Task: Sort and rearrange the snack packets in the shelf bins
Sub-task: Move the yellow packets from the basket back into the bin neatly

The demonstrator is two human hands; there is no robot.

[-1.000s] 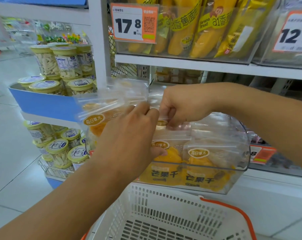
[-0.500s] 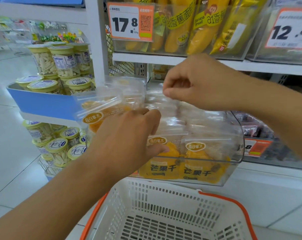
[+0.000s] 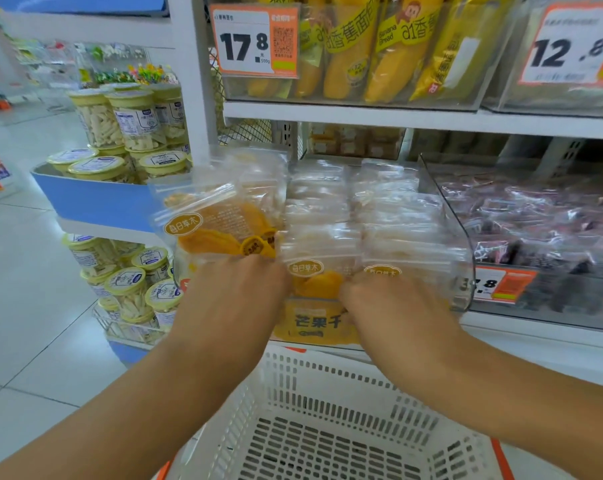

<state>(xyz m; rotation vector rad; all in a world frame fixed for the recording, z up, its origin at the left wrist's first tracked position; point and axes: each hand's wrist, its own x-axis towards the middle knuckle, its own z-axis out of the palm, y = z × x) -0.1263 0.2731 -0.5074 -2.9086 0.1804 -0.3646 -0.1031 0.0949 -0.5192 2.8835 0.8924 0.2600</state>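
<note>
Pale tiled floor (image 3: pixel 33 306) beside white shelving (image 3: pixel 362 116) under bright shop light.

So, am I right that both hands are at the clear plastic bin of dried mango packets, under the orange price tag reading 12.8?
Not quite: the head view shows the orange price tag above the clear plastic bin reads 17.8. Both the left hand and right hand are at it.

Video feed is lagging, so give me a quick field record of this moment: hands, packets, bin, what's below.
left hand: at the bin's front left, below a tilted mango packet; grip hidden
right hand: on the front packets at the bin's right; fingers hidden
clear bin: filled with rows of upright mango packets
neighbouring bin: dark wrapped snacks
white basket: below the hands
price tag: 17.8, upper shelf
</note>
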